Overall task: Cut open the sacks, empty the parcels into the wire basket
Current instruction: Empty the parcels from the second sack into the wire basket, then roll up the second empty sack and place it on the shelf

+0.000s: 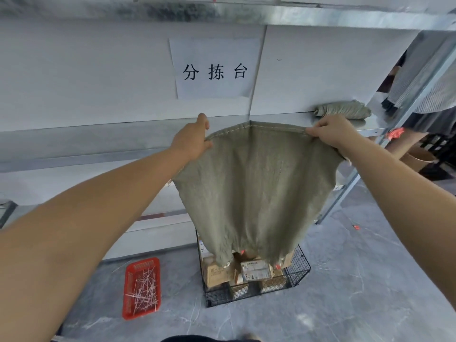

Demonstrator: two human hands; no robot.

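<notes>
Left hand (195, 139) and right hand (330, 132) each pinch a sewn corner of the sack (249, 191), held upside down so the parcels (254, 270) drop out. Its open end hangs over the wire basket (299, 270), likely nearly emptied.

Parcel sorting station, warehouse/depot type. Evidence: paper sign (214, 70) on the wall panel reads 分拣台 (sorting table). Galvanised steel shelf (271, 118) runs under it, with a rack upright (345, 191) at right. Black wire basket (299, 270) on the floor holds labelled cardboard parcels (254, 270). Grey woven sack (251, 188) hangs over the basket, and a folded sack (343, 109) lies on the shelf. Red tray (142, 267) beside the basket holds thin white ties (145, 290). Grey tiled floor (357, 280), brown boxes (417, 156) far right behind the rack.
</notes>
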